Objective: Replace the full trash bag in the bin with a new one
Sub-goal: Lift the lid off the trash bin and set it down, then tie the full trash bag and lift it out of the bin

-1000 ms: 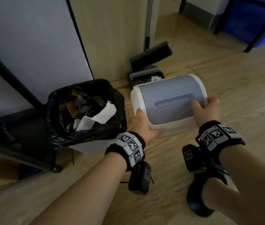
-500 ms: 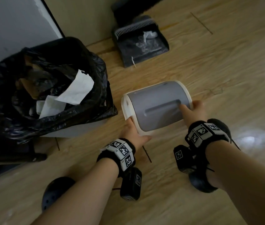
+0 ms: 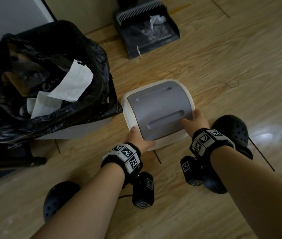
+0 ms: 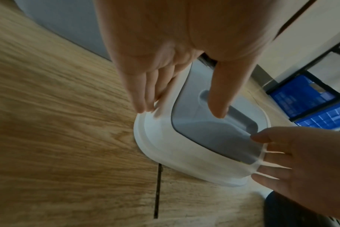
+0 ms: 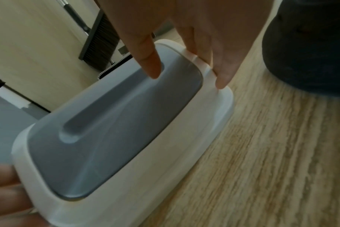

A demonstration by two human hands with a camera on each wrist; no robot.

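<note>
The bin lid (image 3: 159, 111), a white frame with a grey swing flap, is down at floor level to the right of the bin (image 3: 78, 130). My left hand (image 3: 141, 141) holds its near-left corner, thumb on the flap and fingers down the side (image 4: 181, 109). My right hand (image 3: 195, 120) grips the right end the same way (image 5: 187, 79). The bin stands open at the left, lined with a full black trash bag (image 3: 50, 54) with white paper (image 3: 74, 81) on top. No new bag is in view.
A dark dustpan (image 3: 148, 31) with scraps lies on the wooden floor beyond the lid, by a wall. My dark shoes stand close: one (image 3: 231, 131) just right of the lid, the other (image 3: 59, 197) near the bottom left. A black frame foot (image 3: 33, 161) lies left of the bin.
Both hands have carried the lid downward and nearer to me, to the floor beside the bin. My view has tipped further down, and both grips are unchanged.
</note>
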